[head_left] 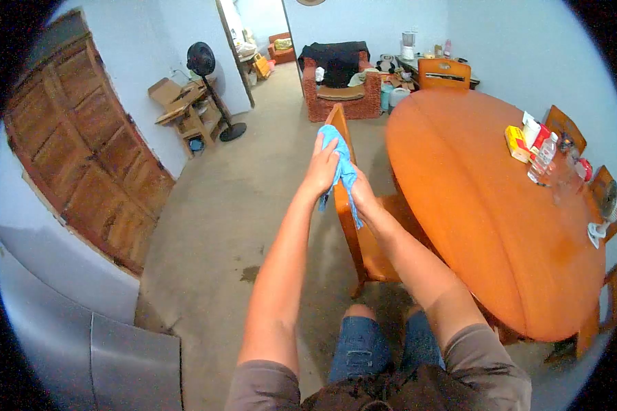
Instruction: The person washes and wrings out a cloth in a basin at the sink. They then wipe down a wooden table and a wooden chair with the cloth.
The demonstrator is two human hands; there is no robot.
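Note:
A light blue cloth [338, 152] is draped over the top part of a wooden chair's backrest [349, 236]. My left hand [321, 166] is closed on the cloth from the left side, its fingers wrapped over the fabric. On the other side, my right hand [364, 194] presses the cloth against the backrest, its fingers partly hidden by the fabric. A loose end of cloth hangs beside the right wrist. The chair stands side-on, its seat [384, 257] partly under my right forearm.
An oval wooden table [473, 205] stands close on the right, bearing a yellow box [517, 144], a clear bottle [543, 152] and a small fan [603, 212]. A red armchair [343, 107] and black standing fan [201, 60] are farther back. A grey sofa [134, 356] sits lower left.

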